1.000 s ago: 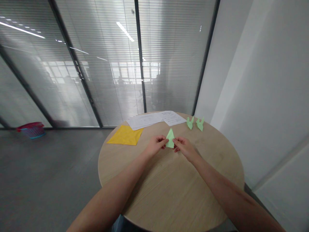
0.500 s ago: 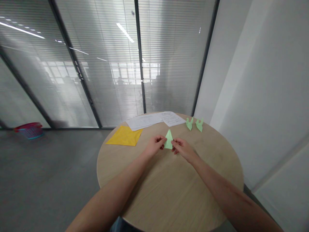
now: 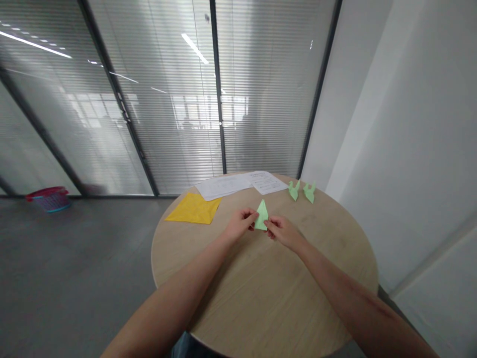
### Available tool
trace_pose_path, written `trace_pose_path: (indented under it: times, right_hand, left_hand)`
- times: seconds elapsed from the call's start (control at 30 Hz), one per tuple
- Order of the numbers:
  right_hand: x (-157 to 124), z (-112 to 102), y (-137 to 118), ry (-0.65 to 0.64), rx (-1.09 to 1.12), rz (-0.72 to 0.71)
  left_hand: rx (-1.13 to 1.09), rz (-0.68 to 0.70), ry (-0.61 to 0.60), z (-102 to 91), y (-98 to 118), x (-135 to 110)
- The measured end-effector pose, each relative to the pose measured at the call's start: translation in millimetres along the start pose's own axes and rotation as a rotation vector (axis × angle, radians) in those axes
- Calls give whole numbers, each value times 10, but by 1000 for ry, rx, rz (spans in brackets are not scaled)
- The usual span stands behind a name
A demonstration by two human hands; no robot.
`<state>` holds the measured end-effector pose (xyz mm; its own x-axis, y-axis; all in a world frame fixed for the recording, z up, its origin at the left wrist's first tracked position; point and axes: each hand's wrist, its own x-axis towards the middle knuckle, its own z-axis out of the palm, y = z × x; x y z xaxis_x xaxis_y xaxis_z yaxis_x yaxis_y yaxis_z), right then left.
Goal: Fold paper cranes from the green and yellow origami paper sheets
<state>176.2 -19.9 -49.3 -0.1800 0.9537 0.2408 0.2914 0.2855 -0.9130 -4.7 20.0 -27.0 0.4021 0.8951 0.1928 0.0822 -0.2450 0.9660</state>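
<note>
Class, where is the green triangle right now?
In the head view, the green triangle is just below and right of centre, over the table, between the left hand and the right hand, which both hold it.

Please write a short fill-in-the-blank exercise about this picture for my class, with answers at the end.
1. The left hand and right hand both hold a folded paper coloured ____.
2. The small folded figures on the table number ____.
3. The yellow sheet lies nearer the ____ hand.
4. The basket is on the ____.

Missing words: green; two; left; floor.
</note>
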Motion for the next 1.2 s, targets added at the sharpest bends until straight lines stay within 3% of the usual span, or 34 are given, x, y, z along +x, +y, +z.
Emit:
trace_pose_path:
  times: [0.27,0.7,1.2]
  right_hand:
    - [30,-19,-32,147,23,52]
    - [33,-3,20,58,79,-16]
    - [26,-15,15,109,97,20]
  left_hand:
    - [98,-16,5,-9,6,5]
    - [33,-30,-39,5,-8,-1]
    - [-11,3,-7,-8,12,7]
